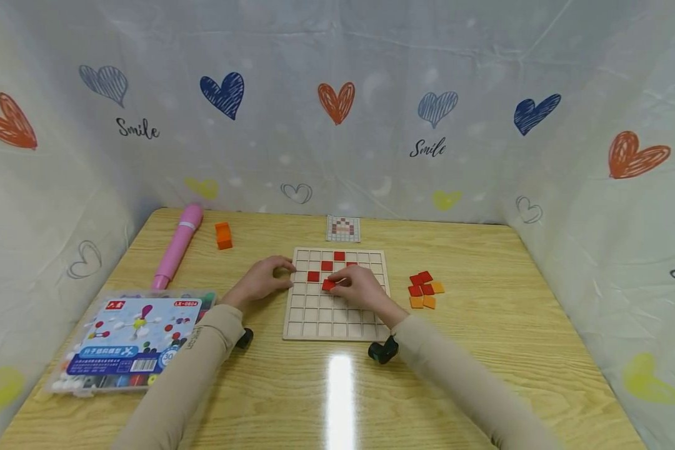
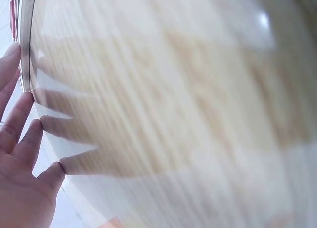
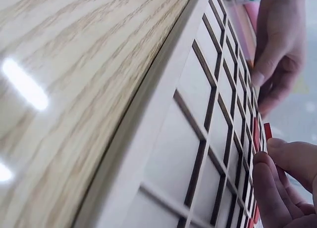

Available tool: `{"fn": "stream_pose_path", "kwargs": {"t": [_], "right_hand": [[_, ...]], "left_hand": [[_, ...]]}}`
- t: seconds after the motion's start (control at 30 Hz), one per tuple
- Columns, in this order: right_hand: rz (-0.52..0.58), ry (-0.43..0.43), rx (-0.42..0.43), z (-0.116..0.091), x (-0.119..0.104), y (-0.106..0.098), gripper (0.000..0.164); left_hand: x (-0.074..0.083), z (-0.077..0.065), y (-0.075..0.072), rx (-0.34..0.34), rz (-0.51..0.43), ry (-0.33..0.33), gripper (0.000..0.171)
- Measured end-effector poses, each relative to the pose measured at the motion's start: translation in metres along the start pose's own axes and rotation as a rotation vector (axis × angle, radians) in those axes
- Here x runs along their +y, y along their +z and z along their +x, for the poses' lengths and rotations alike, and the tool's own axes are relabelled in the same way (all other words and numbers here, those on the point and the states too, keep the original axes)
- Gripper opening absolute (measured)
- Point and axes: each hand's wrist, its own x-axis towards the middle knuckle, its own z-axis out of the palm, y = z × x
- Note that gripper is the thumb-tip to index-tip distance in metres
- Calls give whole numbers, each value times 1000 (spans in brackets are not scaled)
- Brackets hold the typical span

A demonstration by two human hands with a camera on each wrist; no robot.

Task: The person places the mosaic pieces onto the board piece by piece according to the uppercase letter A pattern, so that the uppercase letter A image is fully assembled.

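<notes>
A pale wooden grid board [image 1: 318,315] lies on the table, with several red square tiles [image 1: 313,276] set in its upper cells. My right hand [image 1: 362,290] pinches one more red tile [image 1: 328,285] between thumb and fingers, close over a cell near the middle. In the right wrist view that held tile [image 3: 268,131] stands tilted on edge at the fingertips. At the board's left edge rests my left hand [image 1: 263,279], its thumb and fingers spread. The left wrist view shows fingertips [image 2: 26,98] against the board's side and the tabletop.
Loose red tiles [image 1: 415,291] and orange tiles [image 1: 416,302] lie right of the board. Behind it is a small pattern card [image 1: 343,229]. A boxed molecule model set [image 1: 135,337], a pink tube [image 1: 177,249] and an orange block [image 1: 223,235] are on the left.
</notes>
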Motion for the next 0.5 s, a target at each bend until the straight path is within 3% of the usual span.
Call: {"fn": "stream_pose_path", "kwargs": {"t": [0.3, 0.5], "right_hand": [[-86, -58, -41, 18, -11, 15, 25], [-99, -93, -72, 23, -15, 21, 23]], "left_hand": [[-4, 1, 1, 14, 15, 37, 29], [-3, 1, 0, 1, -5, 5, 30]]}}
